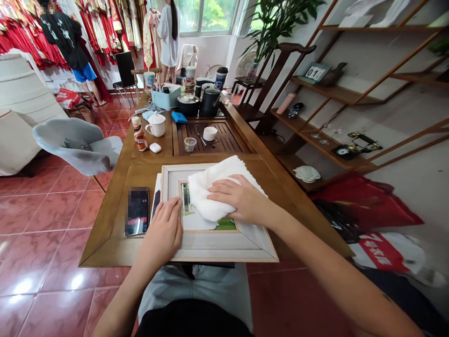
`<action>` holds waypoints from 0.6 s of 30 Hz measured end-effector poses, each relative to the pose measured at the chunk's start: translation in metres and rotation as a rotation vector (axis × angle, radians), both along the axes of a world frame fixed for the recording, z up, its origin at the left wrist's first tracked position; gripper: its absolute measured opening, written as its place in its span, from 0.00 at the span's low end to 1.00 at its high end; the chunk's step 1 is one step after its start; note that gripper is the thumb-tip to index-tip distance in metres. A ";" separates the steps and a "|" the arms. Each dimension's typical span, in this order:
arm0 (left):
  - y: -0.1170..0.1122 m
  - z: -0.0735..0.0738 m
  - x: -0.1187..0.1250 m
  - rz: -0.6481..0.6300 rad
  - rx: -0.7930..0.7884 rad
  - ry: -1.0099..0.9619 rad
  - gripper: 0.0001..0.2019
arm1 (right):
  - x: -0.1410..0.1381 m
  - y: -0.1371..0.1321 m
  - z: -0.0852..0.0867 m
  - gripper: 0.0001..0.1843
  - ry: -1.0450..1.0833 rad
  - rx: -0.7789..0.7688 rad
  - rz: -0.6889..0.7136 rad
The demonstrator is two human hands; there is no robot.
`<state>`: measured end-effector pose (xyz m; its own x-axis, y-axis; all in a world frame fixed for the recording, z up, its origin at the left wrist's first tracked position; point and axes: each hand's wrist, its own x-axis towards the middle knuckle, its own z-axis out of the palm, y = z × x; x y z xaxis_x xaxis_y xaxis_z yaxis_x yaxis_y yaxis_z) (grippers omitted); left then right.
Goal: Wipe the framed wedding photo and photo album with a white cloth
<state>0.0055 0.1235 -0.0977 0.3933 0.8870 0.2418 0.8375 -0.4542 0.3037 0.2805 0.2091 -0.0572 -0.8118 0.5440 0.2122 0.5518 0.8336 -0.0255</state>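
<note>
A picture frame [213, 245] with a wide whitish border lies flat at the near end of the wooden table. Its picture shows some green and is partly covered by a white cloth [220, 178]. My right hand [242, 199] presses the cloth onto the picture, fingers over it. On the frame's left border rests my left hand [168, 224], its fingers stretched out together and lying flat, fingertips near the inner edge. A dark phone [137, 213] lies left of the frame. Something white and dark sticks out from under the frame's left side.
Farther along the table [105, 234] stand a brown-labelled bottle [139, 135], a lidded white mug [156, 125], a small white cup [210, 134] and a plastic tub [190, 144]. A grey chair [75, 145] is at left, shelves [336, 93] at right. Two people stand at the back.
</note>
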 end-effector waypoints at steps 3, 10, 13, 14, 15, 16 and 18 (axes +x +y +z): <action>0.000 -0.001 0.000 -0.001 0.007 -0.001 0.23 | -0.004 -0.002 -0.001 0.18 0.002 -0.001 -0.029; 0.000 -0.001 0.000 0.002 0.011 -0.039 0.23 | -0.014 -0.015 -0.009 0.19 0.015 -0.051 0.117; 0.000 -0.001 0.000 0.012 0.005 -0.073 0.24 | -0.013 -0.017 -0.010 0.20 0.021 -0.042 0.095; 0.000 -0.001 0.000 0.015 0.002 -0.084 0.24 | -0.013 -0.018 -0.010 0.21 0.021 -0.011 0.054; 0.001 -0.002 0.000 0.015 -0.001 -0.095 0.24 | -0.013 -0.018 -0.011 0.22 0.023 0.022 0.019; 0.001 -0.002 -0.001 0.014 -0.003 -0.106 0.25 | -0.014 -0.020 -0.011 0.23 0.025 0.044 0.002; 0.001 -0.003 -0.002 0.011 -0.003 -0.135 0.25 | -0.017 -0.026 -0.013 0.21 0.029 0.046 0.043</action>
<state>0.0033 0.1244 -0.1012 0.3473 0.8919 0.2896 0.7939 -0.4440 0.4153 0.2634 0.1828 -0.0701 -0.8275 0.4977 0.2597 0.5150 0.8572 -0.0019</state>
